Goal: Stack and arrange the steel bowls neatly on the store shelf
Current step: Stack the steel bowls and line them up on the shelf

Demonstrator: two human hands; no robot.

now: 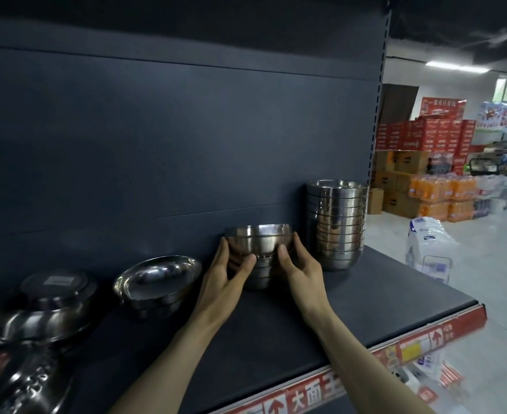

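A short stack of steel bowls [259,243] stands on the dark shelf [276,330] near the back panel. My left hand [226,271] grips its left side and my right hand [298,264] grips its right side, fingers wrapped around the bowls. Just to the right stands a taller stack of several steel bowls [335,222], close to the shelf's right end. To the left, an open steel bowl [156,279] leans tilted on another bowl. Further left lies an upturned bowl [46,306] with a label on its base.
More steel ware [13,380] lies at the lower left, blurred. The shelf's front edge carries a red price strip [306,392]. Beyond the shelf's right end is the shop floor with a white bag [428,243], stacked red cartons [425,135] and orange drink packs [443,198].
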